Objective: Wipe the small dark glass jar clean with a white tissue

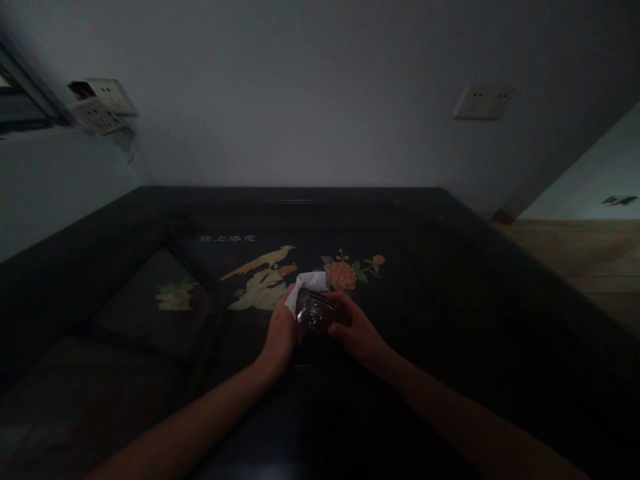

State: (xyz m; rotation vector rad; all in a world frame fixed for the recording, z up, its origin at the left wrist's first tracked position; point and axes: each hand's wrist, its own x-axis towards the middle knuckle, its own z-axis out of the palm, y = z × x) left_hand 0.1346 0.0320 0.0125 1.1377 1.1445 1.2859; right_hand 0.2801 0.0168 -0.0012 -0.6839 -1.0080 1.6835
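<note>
Over the middle of a dark glossy table (425, 287), a small dark shiny object (316, 312), glass-like with bright reflections, is between my two hands. My right hand (357, 330) grips its right side, fingers on top and thumb at the near edge. On the other side, my left hand (279, 333) is closed around a white tissue or cloth (311, 280), which lies against the object's left and far sides. The left fingers are mostly hidden behind the cloth. Dim light keeps the object's exact kind unclear.
A golden bird picture (265, 260) and an orange flower picture (342, 273) decorate the tabletop. Behind it rises a pale wall with a right socket (486, 102) and a left socket (111, 95). Wooden flooring (590, 257) shows at the right, a window (25, 100) at the left.
</note>
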